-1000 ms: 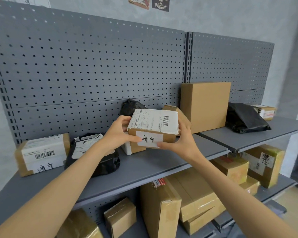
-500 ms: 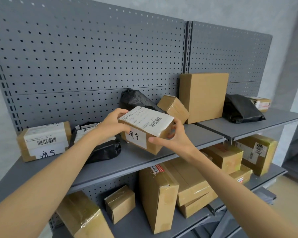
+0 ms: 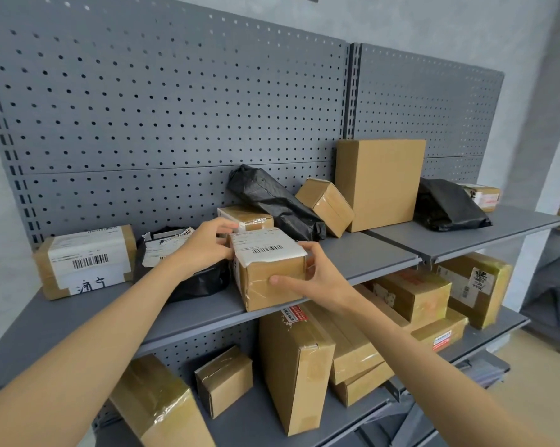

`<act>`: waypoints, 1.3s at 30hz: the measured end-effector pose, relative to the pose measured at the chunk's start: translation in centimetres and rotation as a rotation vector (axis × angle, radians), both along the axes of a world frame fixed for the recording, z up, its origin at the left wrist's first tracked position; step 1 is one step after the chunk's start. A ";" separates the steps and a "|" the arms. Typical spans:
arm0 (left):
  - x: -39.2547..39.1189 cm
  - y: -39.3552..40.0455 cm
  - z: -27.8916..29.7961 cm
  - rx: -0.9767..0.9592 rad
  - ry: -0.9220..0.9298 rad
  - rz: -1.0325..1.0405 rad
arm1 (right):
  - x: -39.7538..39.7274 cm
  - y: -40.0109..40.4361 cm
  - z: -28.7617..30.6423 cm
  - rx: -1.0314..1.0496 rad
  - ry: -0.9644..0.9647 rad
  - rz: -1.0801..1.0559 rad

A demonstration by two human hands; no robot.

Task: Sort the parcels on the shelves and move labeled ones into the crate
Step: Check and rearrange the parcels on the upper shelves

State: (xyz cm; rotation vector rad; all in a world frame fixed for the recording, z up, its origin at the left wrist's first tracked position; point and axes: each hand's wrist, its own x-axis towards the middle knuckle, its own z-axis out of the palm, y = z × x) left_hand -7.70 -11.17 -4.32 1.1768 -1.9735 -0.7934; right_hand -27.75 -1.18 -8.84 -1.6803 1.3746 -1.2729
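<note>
A small cardboard parcel (image 3: pixel 267 269) with a white barcode label on top is at the front edge of the upper grey shelf (image 3: pixel 362 256). My left hand (image 3: pixel 207 243) grips its left side and my right hand (image 3: pixel 307 279) wraps its right front corner. Whether the parcel rests on the shelf or is held just above it cannot be told. Behind it lies another small labelled box (image 3: pixel 246 218). A labelled box with handwriting (image 3: pixel 85 261) and a black bag with a label (image 3: pixel 175 253) sit to the left. No crate is in view.
Further right on the upper shelf are a black bag (image 3: pixel 275 201), a tilted small box (image 3: pixel 325 206), a tall plain box (image 3: pixel 381 183), another black bag (image 3: pixel 449 208) and a small box (image 3: pixel 483 196). The lower shelf (image 3: pixel 259 417) holds several taped cardboard boxes. A pegboard wall (image 3: pixel 175 108) backs the shelves.
Both hands turned the labelled parcel, so its handwritten side no longer faces me, and lowered it from in front of me down to the front edge of the upper shelf.
</note>
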 end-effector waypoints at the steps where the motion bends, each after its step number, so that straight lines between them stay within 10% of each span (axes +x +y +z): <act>1: 0.1 -0.1 -0.1 -0.006 -0.004 0.003 | 0.1 -0.2 0.0 0.010 0.022 -0.008; 16: 0.6 -1.3 1.1 0.003 0.060 0.158 | -1.7 -5.1 6.2 -0.036 -0.303 -0.033; 27: -1.8 -2.7 2.0 0.107 -0.024 0.217 | 4.2 -12.3 9.2 -0.050 0.668 0.114; 39: -1.4 -3.3 1.9 0.195 -0.046 0.241 | 6.0 -15.4 8.3 0.180 0.977 -0.166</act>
